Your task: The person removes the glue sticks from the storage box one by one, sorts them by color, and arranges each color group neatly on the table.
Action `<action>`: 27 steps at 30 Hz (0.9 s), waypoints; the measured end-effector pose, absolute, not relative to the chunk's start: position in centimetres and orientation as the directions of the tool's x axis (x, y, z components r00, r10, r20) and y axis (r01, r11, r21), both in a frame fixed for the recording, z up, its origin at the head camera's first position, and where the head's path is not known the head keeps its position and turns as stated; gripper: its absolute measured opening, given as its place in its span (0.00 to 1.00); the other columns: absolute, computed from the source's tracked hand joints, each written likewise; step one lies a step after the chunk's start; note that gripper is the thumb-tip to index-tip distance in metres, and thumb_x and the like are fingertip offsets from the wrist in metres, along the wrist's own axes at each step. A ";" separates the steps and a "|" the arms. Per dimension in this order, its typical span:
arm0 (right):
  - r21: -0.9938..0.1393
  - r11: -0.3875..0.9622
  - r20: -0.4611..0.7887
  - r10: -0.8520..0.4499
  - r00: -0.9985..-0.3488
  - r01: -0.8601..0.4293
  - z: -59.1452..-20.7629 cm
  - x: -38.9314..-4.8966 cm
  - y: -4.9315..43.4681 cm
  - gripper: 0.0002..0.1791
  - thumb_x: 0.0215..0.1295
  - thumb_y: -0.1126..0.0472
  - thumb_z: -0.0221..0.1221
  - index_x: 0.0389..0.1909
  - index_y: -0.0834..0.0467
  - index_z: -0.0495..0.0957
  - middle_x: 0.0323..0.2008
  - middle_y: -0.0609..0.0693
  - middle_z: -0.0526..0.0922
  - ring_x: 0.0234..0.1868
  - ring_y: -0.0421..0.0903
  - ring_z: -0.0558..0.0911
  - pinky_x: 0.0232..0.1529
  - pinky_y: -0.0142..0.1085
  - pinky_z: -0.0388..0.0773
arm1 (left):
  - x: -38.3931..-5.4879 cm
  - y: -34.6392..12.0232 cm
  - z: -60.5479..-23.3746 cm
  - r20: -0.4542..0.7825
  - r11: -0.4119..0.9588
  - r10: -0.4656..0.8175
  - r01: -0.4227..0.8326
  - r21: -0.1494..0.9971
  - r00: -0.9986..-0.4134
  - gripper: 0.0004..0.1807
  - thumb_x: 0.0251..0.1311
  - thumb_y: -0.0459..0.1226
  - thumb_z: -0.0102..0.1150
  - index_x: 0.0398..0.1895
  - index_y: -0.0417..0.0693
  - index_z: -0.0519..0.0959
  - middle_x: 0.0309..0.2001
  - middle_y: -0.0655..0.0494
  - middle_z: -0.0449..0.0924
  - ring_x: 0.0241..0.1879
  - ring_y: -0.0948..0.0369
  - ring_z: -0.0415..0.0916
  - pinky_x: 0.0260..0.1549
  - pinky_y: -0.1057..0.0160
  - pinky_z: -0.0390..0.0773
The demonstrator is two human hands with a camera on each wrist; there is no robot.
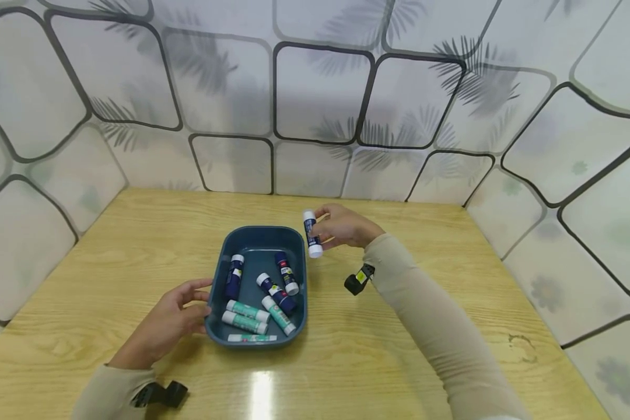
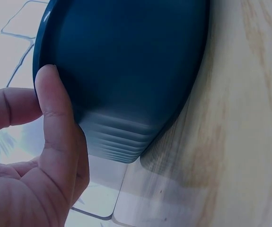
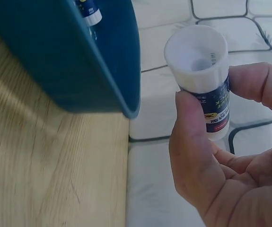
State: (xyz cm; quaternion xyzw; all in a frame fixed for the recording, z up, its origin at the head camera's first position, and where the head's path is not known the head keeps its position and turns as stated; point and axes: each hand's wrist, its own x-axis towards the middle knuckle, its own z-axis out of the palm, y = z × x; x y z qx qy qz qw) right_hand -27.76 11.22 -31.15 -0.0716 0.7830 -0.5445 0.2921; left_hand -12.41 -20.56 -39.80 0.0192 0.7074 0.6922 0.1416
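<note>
In the head view my right hand (image 1: 343,226) holds a navy-and-white glue stick (image 1: 312,233) between thumb and fingers, just off the tub's far right corner. The right wrist view shows the hollow white end of this glue stick (image 3: 199,80) facing the camera. My left hand (image 1: 175,318) grips the left rim of a dark blue tub (image 1: 262,238), its thumb (image 2: 55,99) against the outer wall. Inside lie three navy glue sticks, one (image 1: 234,277) along the left wall, and several green ones, including one (image 1: 278,315) at a slant.
The tub stands on a light wooden table (image 1: 378,361). Behind and beside it rises a pale covering (image 1: 320,93) patterned with dark outlines and leaves. A small black device (image 1: 359,279) is strapped to the right wrist, another (image 1: 160,395) to the left.
</note>
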 end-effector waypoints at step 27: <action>-0.884 0.392 -0.404 -0.369 -0.837 0.254 -33.4 -28.1 15.9 0.28 0.65 0.69 0.55 0.64 0.66 0.58 0.50 0.66 0.73 0.41 0.53 0.80 0.43 0.43 0.82 | -12.4 -20.5 -40.1 -0.196 0.063 0.211 -0.187 0.980 -0.958 0.33 0.62 0.24 0.47 0.71 0.34 0.53 0.53 0.35 0.62 0.39 0.53 0.75 0.35 0.54 0.83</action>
